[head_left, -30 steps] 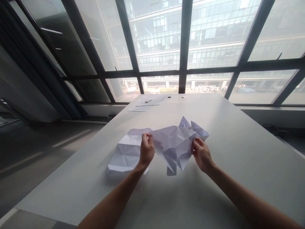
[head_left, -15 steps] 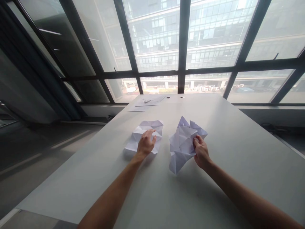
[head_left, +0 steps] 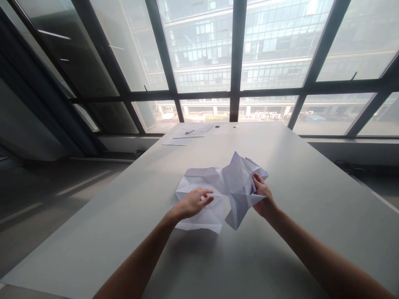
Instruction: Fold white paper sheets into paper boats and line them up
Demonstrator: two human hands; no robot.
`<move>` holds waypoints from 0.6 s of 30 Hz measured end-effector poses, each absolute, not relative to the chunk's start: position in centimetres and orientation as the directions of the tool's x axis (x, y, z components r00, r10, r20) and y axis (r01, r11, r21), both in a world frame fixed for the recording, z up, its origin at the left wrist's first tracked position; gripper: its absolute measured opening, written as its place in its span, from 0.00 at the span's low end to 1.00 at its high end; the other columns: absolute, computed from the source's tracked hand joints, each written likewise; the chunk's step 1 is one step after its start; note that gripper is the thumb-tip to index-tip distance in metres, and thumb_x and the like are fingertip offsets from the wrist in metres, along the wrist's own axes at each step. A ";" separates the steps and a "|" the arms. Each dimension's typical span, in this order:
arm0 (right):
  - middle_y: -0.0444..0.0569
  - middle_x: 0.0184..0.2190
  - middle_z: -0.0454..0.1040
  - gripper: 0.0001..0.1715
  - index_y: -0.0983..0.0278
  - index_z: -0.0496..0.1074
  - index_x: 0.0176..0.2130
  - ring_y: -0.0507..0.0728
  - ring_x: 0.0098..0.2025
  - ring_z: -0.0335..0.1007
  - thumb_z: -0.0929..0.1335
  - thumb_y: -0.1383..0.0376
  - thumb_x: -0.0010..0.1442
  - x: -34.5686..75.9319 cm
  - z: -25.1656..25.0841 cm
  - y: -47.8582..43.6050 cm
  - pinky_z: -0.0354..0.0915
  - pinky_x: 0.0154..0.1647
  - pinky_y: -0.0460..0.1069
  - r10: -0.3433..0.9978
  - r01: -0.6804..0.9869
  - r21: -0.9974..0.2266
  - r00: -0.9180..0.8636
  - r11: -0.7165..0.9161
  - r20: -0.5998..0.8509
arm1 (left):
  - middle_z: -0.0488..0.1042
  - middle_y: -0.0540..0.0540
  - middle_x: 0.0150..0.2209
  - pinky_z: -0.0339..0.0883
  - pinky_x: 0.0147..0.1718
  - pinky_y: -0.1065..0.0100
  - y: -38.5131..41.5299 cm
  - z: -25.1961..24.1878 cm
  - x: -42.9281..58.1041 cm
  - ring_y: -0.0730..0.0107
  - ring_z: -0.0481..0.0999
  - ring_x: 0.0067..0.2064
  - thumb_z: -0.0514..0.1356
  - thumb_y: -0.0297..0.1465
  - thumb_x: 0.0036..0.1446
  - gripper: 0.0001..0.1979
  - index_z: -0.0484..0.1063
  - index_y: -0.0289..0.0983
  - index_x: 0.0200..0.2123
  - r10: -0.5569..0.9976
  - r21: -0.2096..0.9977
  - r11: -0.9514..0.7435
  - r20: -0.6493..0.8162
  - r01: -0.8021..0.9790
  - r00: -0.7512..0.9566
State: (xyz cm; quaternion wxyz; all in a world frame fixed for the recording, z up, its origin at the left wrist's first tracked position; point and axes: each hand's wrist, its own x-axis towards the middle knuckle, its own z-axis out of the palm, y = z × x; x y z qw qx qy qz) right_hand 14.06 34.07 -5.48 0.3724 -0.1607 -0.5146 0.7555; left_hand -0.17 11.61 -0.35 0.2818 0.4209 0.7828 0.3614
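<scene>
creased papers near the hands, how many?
At least 2: one creased sheet by the left hand, one crumpled paper gripped in the right hand. More may be hidden in its folds.

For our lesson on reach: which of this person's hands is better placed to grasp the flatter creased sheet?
Probably the left hand: it is at the flatter creased sheet, thumb and fingers apart, whereas the right hand is occupied holding crumpled paper.
</scene>
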 end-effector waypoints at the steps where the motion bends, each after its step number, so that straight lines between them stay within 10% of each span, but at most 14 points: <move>1: 0.44 0.35 0.78 0.21 0.56 0.68 0.44 0.57 0.32 0.75 0.71 0.50 0.55 14.0 -5.5 34.0 0.73 0.30 0.50 0.733 -0.406 -0.878 -0.673 -0.255 0.098 | 0.75 0.37 0.49 0.69 0.45 0.58 11.9 -0.2 0.0 0.51 0.75 0.46 0.57 0.58 0.56 0.34 0.74 0.41 0.55 0.874 0.883 0.349 -0.187 0.314 -0.448; 5: 0.42 0.33 0.77 0.20 0.56 0.67 0.41 0.56 0.31 0.74 0.73 0.53 0.53 14.0 -5.3 33.2 0.71 0.29 0.49 0.747 -0.415 -0.848 -0.663 -0.329 0.034 | 0.73 0.35 0.52 0.70 0.44 0.61 12.9 0.0 1.9 0.56 0.76 0.48 0.56 0.57 0.58 0.34 0.70 0.38 0.57 0.945 0.955 0.238 -0.269 -0.177 -0.185; 11: 0.39 0.31 0.76 0.21 0.56 0.69 0.38 0.54 0.30 0.71 0.77 0.56 0.47 14.2 -4.9 32.3 0.69 0.29 0.46 0.701 -0.414 -0.787 -0.713 -0.458 -0.033 | 0.76 0.44 0.41 0.67 0.34 0.71 14.4 -2.4 2.7 0.68 0.76 0.36 0.68 0.39 0.53 0.27 0.69 0.39 0.56 0.881 0.938 0.187 -0.292 -0.292 -0.373; 18: 0.39 0.28 0.75 0.21 0.57 0.70 0.38 0.54 0.28 0.70 0.77 0.54 0.47 14.0 -5.4 32.7 0.67 0.28 0.46 0.702 -0.380 -0.817 -0.711 -0.433 -0.041 | 0.76 0.42 0.39 0.70 0.38 0.68 14.6 -2.8 2.7 0.67 0.76 0.36 0.69 0.43 0.52 0.23 0.73 0.34 0.45 0.894 0.887 0.146 -0.307 -0.437 -0.326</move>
